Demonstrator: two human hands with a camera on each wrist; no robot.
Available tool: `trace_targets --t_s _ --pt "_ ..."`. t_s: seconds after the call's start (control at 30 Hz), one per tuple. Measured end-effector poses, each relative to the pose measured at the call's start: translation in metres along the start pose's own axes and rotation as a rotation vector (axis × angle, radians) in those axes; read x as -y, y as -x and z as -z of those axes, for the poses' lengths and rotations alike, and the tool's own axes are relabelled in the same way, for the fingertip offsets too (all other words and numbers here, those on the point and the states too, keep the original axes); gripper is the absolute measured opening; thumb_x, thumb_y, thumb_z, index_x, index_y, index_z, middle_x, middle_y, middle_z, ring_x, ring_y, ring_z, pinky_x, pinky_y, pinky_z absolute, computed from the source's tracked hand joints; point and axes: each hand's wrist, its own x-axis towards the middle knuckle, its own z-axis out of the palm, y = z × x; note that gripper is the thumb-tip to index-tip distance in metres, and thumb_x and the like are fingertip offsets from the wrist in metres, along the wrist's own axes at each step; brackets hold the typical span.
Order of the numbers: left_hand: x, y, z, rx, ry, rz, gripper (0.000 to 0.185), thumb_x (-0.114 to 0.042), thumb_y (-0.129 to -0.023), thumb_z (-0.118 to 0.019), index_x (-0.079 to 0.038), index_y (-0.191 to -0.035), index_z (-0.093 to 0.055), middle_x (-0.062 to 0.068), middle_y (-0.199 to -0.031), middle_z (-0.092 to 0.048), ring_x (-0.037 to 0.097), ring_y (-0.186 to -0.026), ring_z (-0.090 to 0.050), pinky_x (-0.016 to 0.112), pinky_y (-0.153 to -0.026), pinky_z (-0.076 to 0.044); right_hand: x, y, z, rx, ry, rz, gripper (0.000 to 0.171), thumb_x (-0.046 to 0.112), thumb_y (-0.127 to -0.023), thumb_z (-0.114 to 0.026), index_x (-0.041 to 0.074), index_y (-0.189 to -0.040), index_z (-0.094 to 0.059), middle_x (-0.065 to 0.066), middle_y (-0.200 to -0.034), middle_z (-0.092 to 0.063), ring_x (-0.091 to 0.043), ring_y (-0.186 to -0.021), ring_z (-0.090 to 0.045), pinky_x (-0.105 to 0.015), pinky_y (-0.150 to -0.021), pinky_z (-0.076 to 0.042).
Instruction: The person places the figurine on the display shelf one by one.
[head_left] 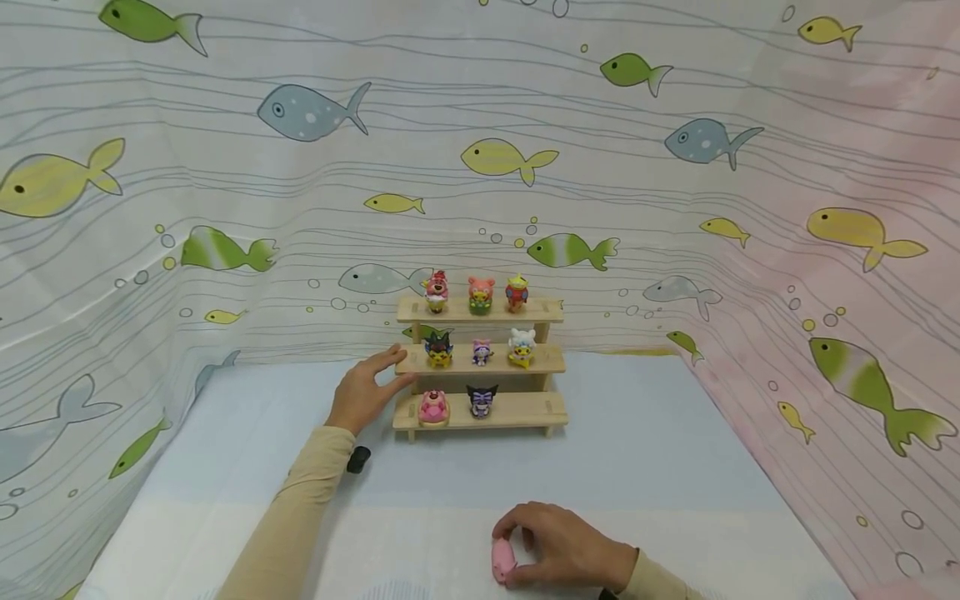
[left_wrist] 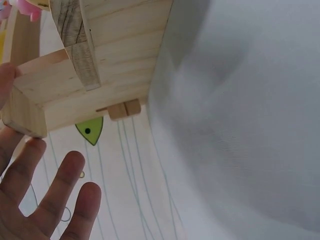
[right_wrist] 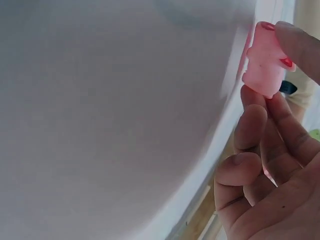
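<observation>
A wooden three-tier display shelf [head_left: 480, 358] stands at the back of the table, small toy figurines on each tier. My left hand [head_left: 365, 390] pinches the left end of its middle board between thumb and fingers. In the left wrist view, that board's end [left_wrist: 22, 115] sits between thumb and fingertips, while the other fingers [left_wrist: 65, 175] spread away from it. Near the front of the table, my right hand [head_left: 562, 546] pinches a pink pig figurine [head_left: 503, 562] between thumb and fingers. The right wrist view shows the pig [right_wrist: 265, 60] from another side, with red details.
The top board carries a red-capped pink bear figurine [head_left: 436, 293] and two others. Three more figurines stand on the middle board. A pink bear figurine [head_left: 433, 407] and a dark-eared figurine [head_left: 482, 402] occupy the bottom one. Fish-printed curtains [head_left: 420, 108] enclose the table [head_left: 645, 450].
</observation>
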Motion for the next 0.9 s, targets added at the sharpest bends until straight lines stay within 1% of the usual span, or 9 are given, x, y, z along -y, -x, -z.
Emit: trace_targets --t_s 0.17,0.43,0.6,0.73,0.8,0.9 --pt "0.000 0.000 0.000 0.004 0.002 -0.002 0.062 -0.056 -0.089 -0.071 -0.021 -0.140 -0.064 -0.007 -0.151 -0.052 0.032 -0.137 -0.050 0.056 -0.109 -0.041 -0.001 -0.004 0.008 0.004 -0.004 -0.038 0.041 0.046 -0.088 -0.079 0.027 -0.122 -0.065 0.018 -0.106 -0.062 -0.001 -0.086 -0.055 -0.016 -0.071 -0.047" --pt "-0.001 0.000 0.000 0.006 0.007 0.001 0.061 -0.054 -0.090 -0.072 -0.021 -0.140 -0.064 -0.006 -0.151 -0.052 0.032 -0.137 -0.050 0.056 -0.109 -0.041 -0.015 -0.011 0.025 -0.068 -0.016 -0.078 0.044 0.039 -0.086 -0.083 0.024 -0.124 -0.066 0.017 -0.110 -0.064 -0.005 -0.085 -0.056 -0.018 -0.073 -0.047" --pt "-0.002 0.001 0.000 0.006 0.006 0.000 0.060 -0.053 -0.090 -0.073 -0.021 -0.140 -0.063 -0.006 -0.151 -0.051 0.032 -0.137 -0.050 0.056 -0.108 -0.042 -0.026 -0.015 0.039 -0.098 -0.044 -0.096 0.046 0.034 -0.086 -0.083 0.020 -0.126 -0.065 0.015 -0.116 -0.065 -0.011 -0.087 -0.059 -0.028 -0.076 -0.052" --pt "-0.002 0.001 0.001 0.006 0.009 0.001 0.060 -0.053 -0.090 -0.073 -0.021 -0.140 -0.064 -0.007 -0.151 -0.052 0.032 -0.136 -0.050 0.056 -0.108 -0.042 -0.038 -0.019 0.049 -0.141 -0.043 -0.106 0.048 0.033 -0.086 -0.084 0.016 -0.128 -0.066 0.014 -0.119 -0.066 -0.012 -0.087 -0.059 -0.036 -0.077 -0.053" --pt "-0.001 0.001 0.001 0.006 0.011 -0.003 0.060 -0.053 -0.090 -0.073 -0.021 -0.140 -0.064 -0.007 -0.151 -0.052 0.032 -0.136 -0.051 0.056 -0.108 -0.042 -0.044 -0.021 0.054 -0.171 -0.029 -0.108 0.049 0.033 -0.086 -0.084 0.015 -0.127 -0.066 0.014 -0.119 -0.066 -0.012 -0.086 -0.060 -0.039 -0.076 -0.053" --pt "-0.001 0.001 0.001 0.004 0.013 -0.005 0.060 -0.054 -0.090 -0.072 -0.022 -0.140 -0.064 -0.008 -0.150 -0.052 0.031 -0.136 -0.051 0.055 -0.108 -0.042 -0.052 -0.024 0.060 -0.195 -0.012 -0.124 0.050 0.032 -0.086 -0.084 0.015 -0.129 -0.066 0.014 -0.121 -0.066 -0.012 -0.086 -0.059 -0.038 -0.075 -0.052"
